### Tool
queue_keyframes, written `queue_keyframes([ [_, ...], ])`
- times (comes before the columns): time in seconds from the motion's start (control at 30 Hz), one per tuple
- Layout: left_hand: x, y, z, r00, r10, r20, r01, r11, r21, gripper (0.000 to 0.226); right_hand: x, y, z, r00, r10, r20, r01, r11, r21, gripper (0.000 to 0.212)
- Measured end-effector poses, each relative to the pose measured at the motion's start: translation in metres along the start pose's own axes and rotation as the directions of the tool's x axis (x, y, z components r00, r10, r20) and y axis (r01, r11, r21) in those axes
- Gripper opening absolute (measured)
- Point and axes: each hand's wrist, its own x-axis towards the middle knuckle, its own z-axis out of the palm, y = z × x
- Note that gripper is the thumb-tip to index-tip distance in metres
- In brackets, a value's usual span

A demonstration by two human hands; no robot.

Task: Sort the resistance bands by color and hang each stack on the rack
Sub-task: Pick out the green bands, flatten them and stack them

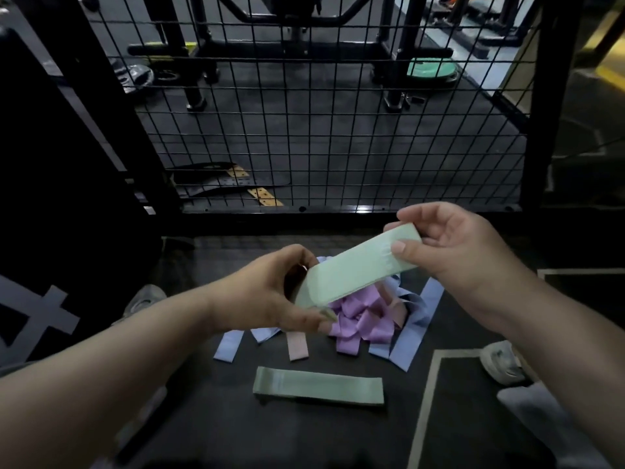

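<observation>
Stretching between both hands is a pale green band (355, 270), held flat and tilted, its low end at the left and its high end at the right. Left hand (270, 292) pinches the lower end, fingers curled round the fold. Right hand (456, 245) pinches the upper end, thumb pressed on top and fingers tucked behind. Directly beneath the hands, on the dark floor (209, 418), sits the unsorted heap: purple bands (358, 321) bunched in the middle, under the held band. Blue bands (417, 319) fan out below the right hand, and another blue one (228, 346) lies below the left wrist. A pink band (297, 346) pokes out just beside the purple, under the left hand. Nearer the person than the heap, and apart from it, a second green band (318, 387) lies flat on its own. Beyond the hands rises a black wire mesh panel (304, 130). A pale shoe (500, 363) shows below the right forearm, another shoe (145, 299) beside the left forearm.
</observation>
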Motion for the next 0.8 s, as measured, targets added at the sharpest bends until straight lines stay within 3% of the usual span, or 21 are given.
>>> queue_keyframes([
  [0.13, 0.001, -0.004, -0.005, 0.998, 0.009, 0.069, -0.002, 0.995, -0.097, 0.052, 0.004, -0.002, -0.003, 0.993, 0.022, -0.115, -0.012, 0.996, 0.086, 0.037],
  [0.3, -0.001, -0.004, -0.008, 0.999, -0.034, 0.035, 0.035, 0.999, -0.035, 0.031, 0.014, -0.003, -0.015, 0.951, 0.031, -0.308, 0.038, 0.975, 0.219, 0.033],
  [0.63, -0.006, -0.012, -0.029, 0.938, -0.194, -0.289, 0.114, 0.956, -0.27, 0.032, 0.02, -0.005, -0.039, 0.874, 0.121, -0.471, 0.064, 0.932, 0.358, 0.036],
  [0.8, -0.001, -0.012, -0.034, 0.88, -0.254, -0.402, 0.048, 0.888, -0.457, 0.017, 0.02, 0.0, -0.035, 0.873, 0.157, -0.462, -0.005, 0.949, 0.314, 0.037],
])
